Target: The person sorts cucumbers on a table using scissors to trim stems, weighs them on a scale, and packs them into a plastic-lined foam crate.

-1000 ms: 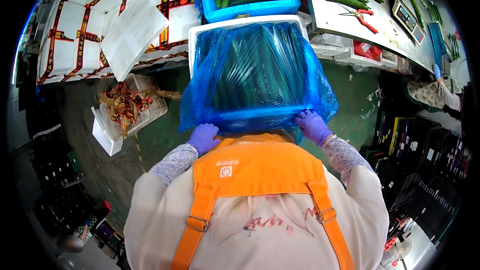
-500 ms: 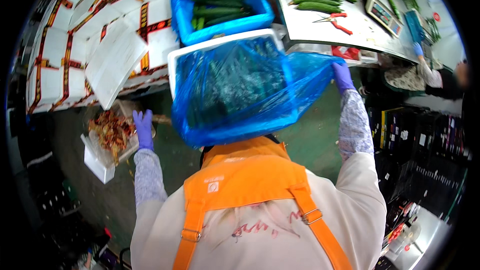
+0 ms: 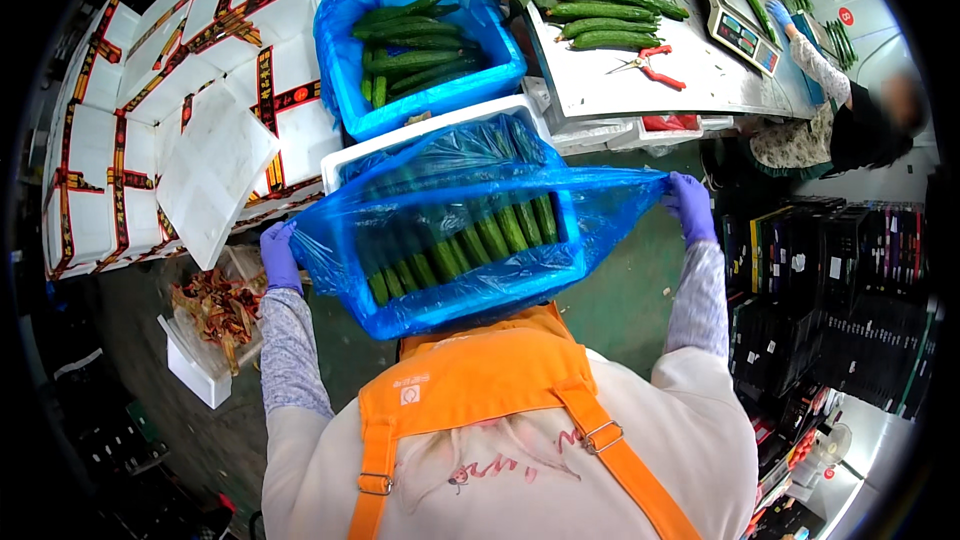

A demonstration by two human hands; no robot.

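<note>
A blue plastic bag (image 3: 380,205) lines a white foam box (image 3: 390,147) right in front of me. Its edges are pulled wide to both sides. My left hand (image 3: 281,256), in a purple glove, is closed on the bag's left edge. On the right, my gloved right hand (image 3: 690,208) pinches the opposite edge. Inside the box, a row of green cucumbers (image 3: 468,245) shows through the gap in the film. Part of the row is hidden under the blue plastic.
Beyond stands another blue-lined box (image 3: 420,105) of cucumbers. A white table (image 3: 570,75) holds more cucumbers (image 3: 610,0), red-handled snips (image 3: 655,67) and a scale (image 3: 738,25). White foam boxes (image 3: 150,90) are stacked left, with scraps (image 3: 215,310) in a bin below. A co-worker (image 3: 835,125) is at far right.
My left hand was open and apart from the bag; now it grips the left edge. The plastic has opened, uncovering the cucumbers. My right hand still holds its edge, slightly lower in view.
</note>
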